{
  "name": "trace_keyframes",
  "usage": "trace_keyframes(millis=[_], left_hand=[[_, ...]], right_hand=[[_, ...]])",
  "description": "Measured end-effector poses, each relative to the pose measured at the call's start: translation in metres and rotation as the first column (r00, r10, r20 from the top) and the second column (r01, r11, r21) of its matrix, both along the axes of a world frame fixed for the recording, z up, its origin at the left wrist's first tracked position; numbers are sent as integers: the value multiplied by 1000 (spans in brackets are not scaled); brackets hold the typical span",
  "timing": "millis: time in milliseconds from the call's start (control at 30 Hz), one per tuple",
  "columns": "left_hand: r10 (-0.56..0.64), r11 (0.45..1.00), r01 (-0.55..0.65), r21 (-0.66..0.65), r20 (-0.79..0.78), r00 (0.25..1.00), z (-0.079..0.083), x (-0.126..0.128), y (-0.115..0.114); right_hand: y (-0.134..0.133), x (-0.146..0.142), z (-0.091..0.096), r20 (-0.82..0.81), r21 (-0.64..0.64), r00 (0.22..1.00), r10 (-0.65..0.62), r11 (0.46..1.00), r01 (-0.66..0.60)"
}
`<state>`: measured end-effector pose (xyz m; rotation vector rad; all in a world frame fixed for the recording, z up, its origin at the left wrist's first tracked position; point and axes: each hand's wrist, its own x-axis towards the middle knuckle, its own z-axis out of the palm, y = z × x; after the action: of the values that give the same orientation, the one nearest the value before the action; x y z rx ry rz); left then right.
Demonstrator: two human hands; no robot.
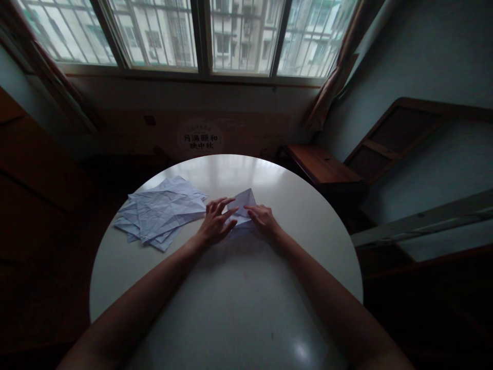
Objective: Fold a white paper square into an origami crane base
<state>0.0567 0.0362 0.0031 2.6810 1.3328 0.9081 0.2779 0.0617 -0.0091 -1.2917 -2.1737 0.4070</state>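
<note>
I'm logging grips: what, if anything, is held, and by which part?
The hands are at the folded paper, left hand by its left side, right hand by its right; a true grip cannot be told.

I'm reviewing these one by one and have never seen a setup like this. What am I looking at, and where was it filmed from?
There is no machine here: a person works with two bare hands. The single picture comes from a camera worn on the head, looking forward and down, so both forearms reach in from below. On the round white table lies a loose pile of creased paper sheets. To its right, the left hand, fingers spread, and the right hand are at a folded piece of paper; whether either grips it is hard to tell.
</note>
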Motion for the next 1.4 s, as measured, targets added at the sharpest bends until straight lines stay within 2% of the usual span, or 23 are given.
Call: trace_keyframes(millis=[100,267,433,600,767,900,1000,1200,1400], left_hand=[[-61,998,60,-21,-37,997,2,1,-1],[-70,997,68,-43,-68,995,4,2,-1],[-53,997,49,-54,-83,995,2,3,-1],[-85,995,81,-54,-72,994,2,3,0],[-70,997,70,-14,3,998,3,4,-1],[-46,999,45,11,78,996,-1,4,1],[-45,999,44,10,102,994,-3,4,2],[17,1000,-17,-5,147,989,-5,5,4],[38,999,-42,18,181,983,-4,4,3]], right_hand=[[0,-1,1,44,0,999,-29,1000,29],[-1,-1,3,105,-14,993,-53,998,55],[0,-1,2,112,-14,991,-75,997,77],[1,0,-2,71,8,991,-109,994,109],[2,2,-7,-4,14,993,-114,993,114],[-2,1,-4,-42,58,984,-174,983,176],[-7,0,1,-7,73,983,-185,980,185],[-8,0,6,103,22,988,-114,993,113],[-9,1,7,98,86,987,-130,989,122]])
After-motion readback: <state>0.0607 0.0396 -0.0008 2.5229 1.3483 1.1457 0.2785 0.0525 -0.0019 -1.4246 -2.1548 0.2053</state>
